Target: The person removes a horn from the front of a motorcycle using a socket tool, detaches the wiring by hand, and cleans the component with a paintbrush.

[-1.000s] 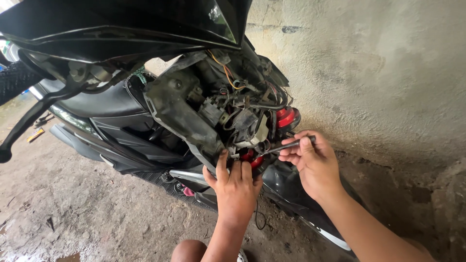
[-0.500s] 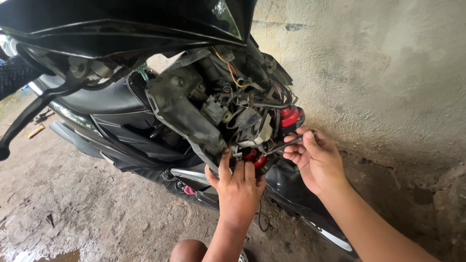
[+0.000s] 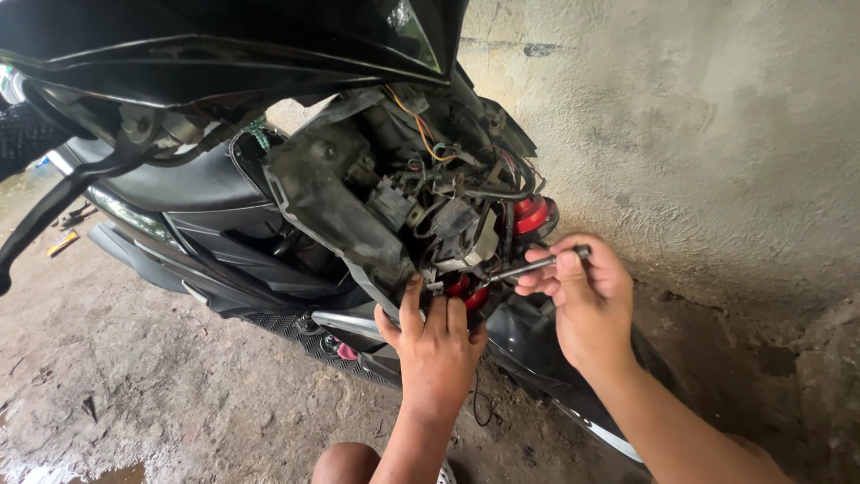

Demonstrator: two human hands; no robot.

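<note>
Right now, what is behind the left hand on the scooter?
Behind the left hand a red part shows between the fingers, below tangled wiring. The tip of the metal tool is hidden there.

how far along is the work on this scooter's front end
Done: the black scooter's front cover is off, baring its wiring and parts. In hand: the right hand holds a slim metal tool pointed into them, while the left hand braces the lower edge. Left: everything remains exposed, nothing refitted.
</note>
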